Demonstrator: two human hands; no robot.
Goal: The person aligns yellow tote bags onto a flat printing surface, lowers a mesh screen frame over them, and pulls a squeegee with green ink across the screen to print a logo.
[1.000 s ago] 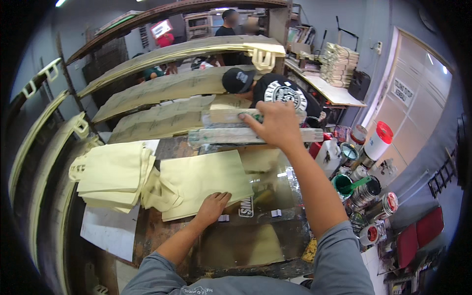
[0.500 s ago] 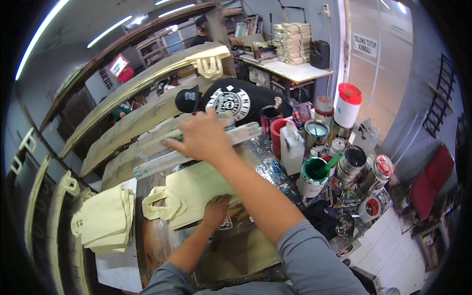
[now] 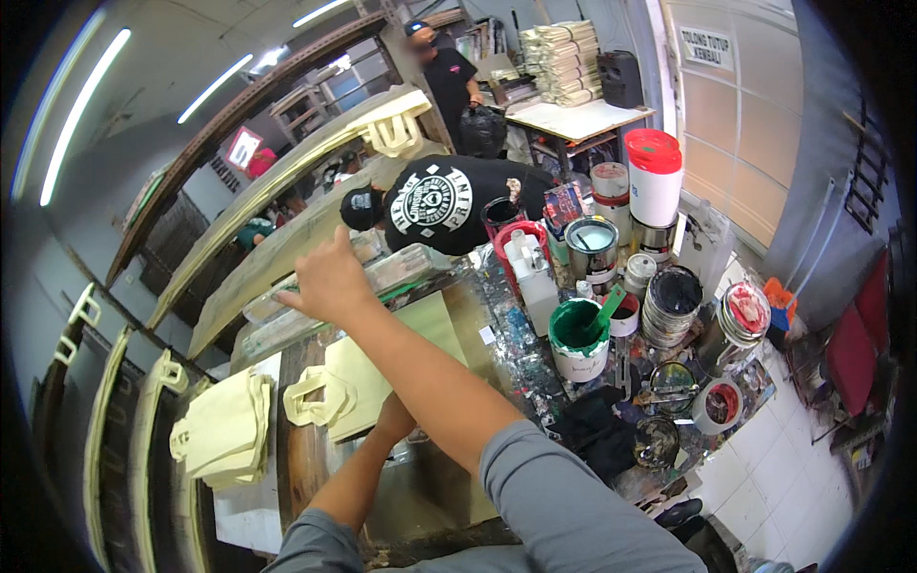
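Desk [image 3: 300, 477] before you: worn brown wood toward your left, heavily paint-spattered toward your right. Screen frame [image 3: 406, 267] next in size: pale, whitish bars with green smears, slanting across the far side beyond the bag. Bag [image 3: 361, 401] lies on the desk, nearer you than the frame's far bars, partly covered by your right forearm. Appearance: plain pale yellow, matte cloth; body spread flat and smooth; handle loop at its left end, creased and doubled over, brown wood visible through the opening. White sheet [image 3: 248, 520] at left, under the stack of bags [image 3: 224, 432]: same yellow, edges staggered, apart from the single bag. White bucket [image 3: 581, 368] at right, green paint coating its inside.

Right hand [image 3: 334, 285]: at the frame, thumb spread leftward; other fingertips hidden, so whether your fingers grip or merely rest cannot be told. Left hand [image 3: 395, 418]: by the bag's near edge, largely behind your right forearm; state of its fingers cannot be told.
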